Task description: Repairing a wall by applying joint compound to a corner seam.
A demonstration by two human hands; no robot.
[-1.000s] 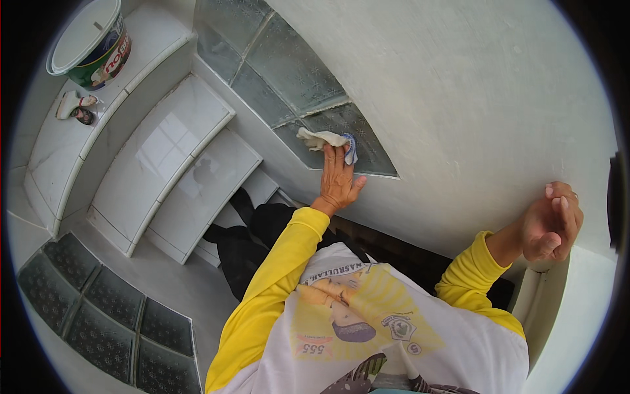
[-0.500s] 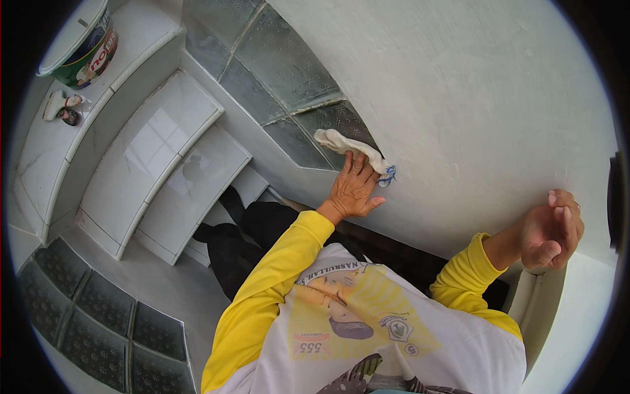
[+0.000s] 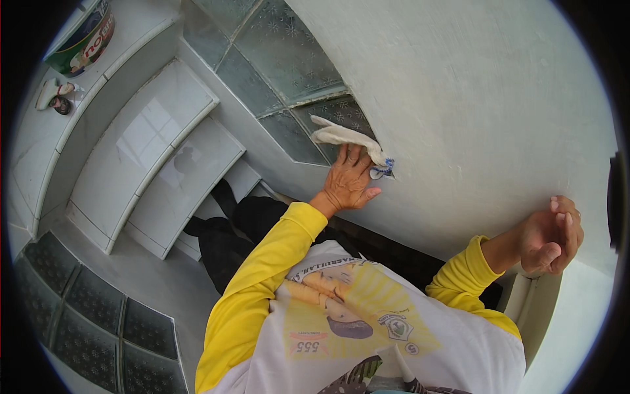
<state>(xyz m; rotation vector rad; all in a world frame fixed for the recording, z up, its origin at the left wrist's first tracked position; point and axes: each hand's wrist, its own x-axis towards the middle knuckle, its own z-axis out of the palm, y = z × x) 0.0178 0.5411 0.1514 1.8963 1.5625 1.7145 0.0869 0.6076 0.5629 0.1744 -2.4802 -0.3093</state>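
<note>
My left hand (image 3: 348, 177) presses, fingers extended, on a crumpled white cloth with blue edging (image 3: 344, 136), holding it against the lower corner of a glass-block window (image 3: 282, 52) and the adjoining white wall (image 3: 459, 111). Its fingertips are partly under the cloth. My right hand (image 3: 551, 236) is raised at the right beside the wall, palm turned toward the middle, fingers loosely curled and thumb apart, with nothing visible in it. Yellow sleeves cover both forearms.
Curved white tiled steps (image 3: 131, 171) descend at the left. A green plastic bucket (image 3: 75, 52) and a small white-and-brown object (image 3: 52, 98) stand on the upper step. Dark glass blocks (image 3: 92, 295) are at lower left. My dark-clad legs (image 3: 230, 249) are below.
My left hand and the cloth have slid rightward from the glass onto its edge and the wall, then slightly up. My right hand stays curled, slightly lower. The view has shifted a little.
</note>
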